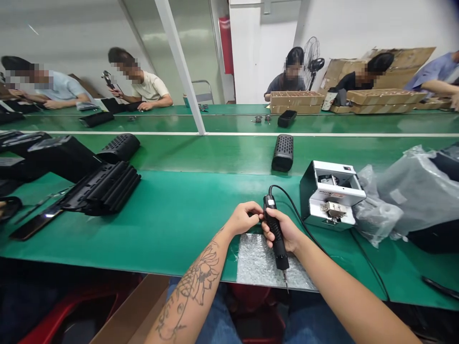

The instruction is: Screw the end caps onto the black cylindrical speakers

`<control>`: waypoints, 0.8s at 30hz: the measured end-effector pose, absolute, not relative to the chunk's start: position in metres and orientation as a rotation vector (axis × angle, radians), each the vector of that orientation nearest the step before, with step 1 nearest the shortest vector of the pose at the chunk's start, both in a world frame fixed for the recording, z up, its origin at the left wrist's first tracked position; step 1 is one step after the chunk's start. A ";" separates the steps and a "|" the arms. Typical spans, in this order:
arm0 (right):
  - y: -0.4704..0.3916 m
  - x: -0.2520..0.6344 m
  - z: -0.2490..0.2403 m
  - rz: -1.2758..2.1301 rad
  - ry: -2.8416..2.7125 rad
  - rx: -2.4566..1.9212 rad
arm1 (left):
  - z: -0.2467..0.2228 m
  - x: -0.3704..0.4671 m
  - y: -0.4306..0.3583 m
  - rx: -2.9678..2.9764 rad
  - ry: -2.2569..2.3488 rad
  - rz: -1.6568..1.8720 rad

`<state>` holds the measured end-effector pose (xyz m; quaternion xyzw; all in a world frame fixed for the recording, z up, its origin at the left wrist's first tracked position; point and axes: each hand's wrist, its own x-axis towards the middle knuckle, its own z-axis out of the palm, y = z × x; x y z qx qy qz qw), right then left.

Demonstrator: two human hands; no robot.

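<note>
My right hand (281, 229) is wrapped round a black electric screwdriver (276, 234). The tool slants, with its thin bit pointing down toward me past the table's front edge and its cable leaving the upper end. Against the tool's left side, my left hand (246, 219) has its fingers curled and pinched together close to the right fingertips. What they hold, if anything, is hidden. Beneath both hands lies a silvery bubble-wrap sheet (253, 258) on the green table mat (172, 239).
To the right stand a white-and-black machine (332, 196) and clear plastic bags (416, 186). A perforated black housing (283, 153) lies ahead. Black parts (103, 188) and a phone (36, 222) are at left. Several people sit across the bench behind a slanted white post (182, 67).
</note>
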<state>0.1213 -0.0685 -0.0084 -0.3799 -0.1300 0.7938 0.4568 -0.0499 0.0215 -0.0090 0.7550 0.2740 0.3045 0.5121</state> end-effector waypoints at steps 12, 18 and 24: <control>-0.070 0.120 -0.008 1.935 -0.359 -0.967 | -0.009 -0.050 0.022 1.823 0.687 0.727; -0.070 0.120 -0.008 1.924 -0.366 -0.981 | -0.009 -0.051 0.022 1.825 0.692 0.712; -0.070 0.121 -0.008 1.936 -0.363 -0.987 | -0.010 -0.052 0.023 1.820 0.674 0.694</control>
